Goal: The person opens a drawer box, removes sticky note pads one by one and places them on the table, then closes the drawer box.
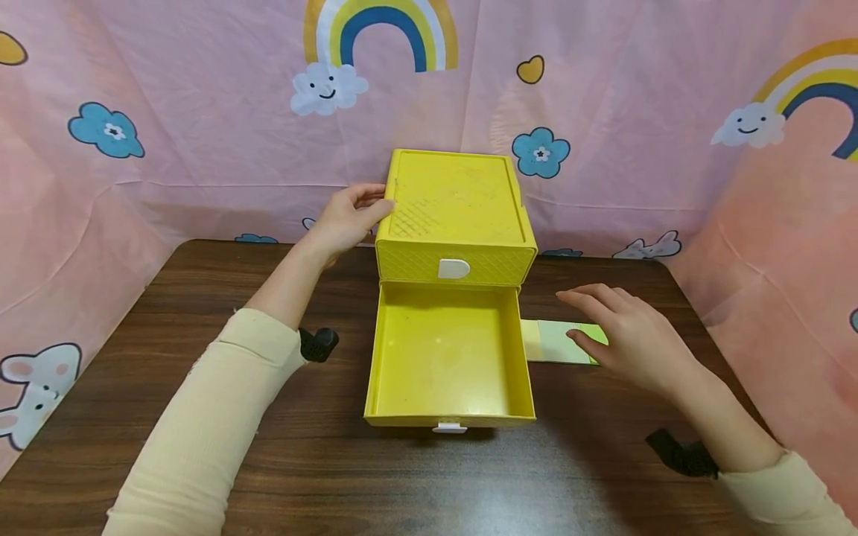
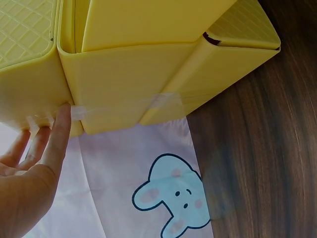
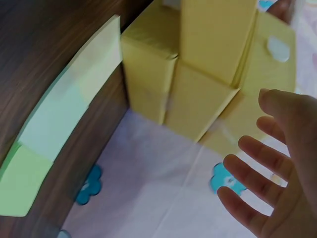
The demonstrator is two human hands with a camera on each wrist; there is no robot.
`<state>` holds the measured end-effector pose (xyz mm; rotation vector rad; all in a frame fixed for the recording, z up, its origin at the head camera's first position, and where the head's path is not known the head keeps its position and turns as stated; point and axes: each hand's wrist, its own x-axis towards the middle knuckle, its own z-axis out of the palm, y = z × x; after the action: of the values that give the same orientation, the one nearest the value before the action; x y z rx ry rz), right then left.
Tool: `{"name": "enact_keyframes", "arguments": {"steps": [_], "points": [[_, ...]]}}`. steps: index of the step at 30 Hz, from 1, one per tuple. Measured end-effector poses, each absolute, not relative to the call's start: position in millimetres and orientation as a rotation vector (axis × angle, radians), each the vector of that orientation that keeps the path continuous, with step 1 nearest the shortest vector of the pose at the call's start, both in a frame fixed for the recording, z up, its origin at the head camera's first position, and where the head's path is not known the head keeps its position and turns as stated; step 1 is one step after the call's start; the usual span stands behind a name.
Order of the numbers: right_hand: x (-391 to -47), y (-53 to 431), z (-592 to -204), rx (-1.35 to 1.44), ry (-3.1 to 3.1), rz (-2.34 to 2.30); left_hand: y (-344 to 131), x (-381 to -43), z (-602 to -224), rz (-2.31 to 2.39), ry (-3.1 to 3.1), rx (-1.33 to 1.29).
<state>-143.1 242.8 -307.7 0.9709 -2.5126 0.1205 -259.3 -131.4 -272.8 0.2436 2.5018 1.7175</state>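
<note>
Yellow plastic box with 3 tiers (image 1: 462, 197): it stands on the dark wood-grain desk (image 1: 295, 461), before the pink printed cloth (image 1: 255, 149).
Yellow rectangular middle drawer (image 1: 449, 357): it is pulled far out toward the person; the tier above it is pushed in.
Left hand (image 1: 348, 223): the fingers are extended and rest against the left side of the box, with the thumb at the top edge; they do not clench.
Right hand (image 1: 623, 331): the fingers are released and spread, grasp nothing, and hover over the desk, apart from the box.
Thin strip in pale yellow, mint and green (image 1: 556, 342): it lies on the desk, just beside the box on the right.
Steadying: in my judgement, the left hand braces the box. A light, even pressure is best, because a hard push could turn or tip the stack.
Sliding: any movement of the drawer should follow its straight walls, so that the corners do not bind.
Textures: the front has a shallow diamond pattern; the drawer floor is smooth and a little shiny.
White D-shaped tab (image 1: 453, 269): it is flat, with 1 rounded end.
Clear tape (image 2: 77, 113): it crosses the side joints; the fingers should not peel it.
</note>
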Motion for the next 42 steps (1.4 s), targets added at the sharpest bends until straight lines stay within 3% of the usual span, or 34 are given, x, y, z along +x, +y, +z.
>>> {"name": "enact_keyframes", "arguments": {"steps": [24,42], "points": [[-91,179,-283,1.222,-2.266,0.227,-132,-260,-273,1.735,2.498,0.266],[-65,149,-289,1.379,-2.174,0.251,-132,-260,-274,1.726,2.515,0.276]]}}
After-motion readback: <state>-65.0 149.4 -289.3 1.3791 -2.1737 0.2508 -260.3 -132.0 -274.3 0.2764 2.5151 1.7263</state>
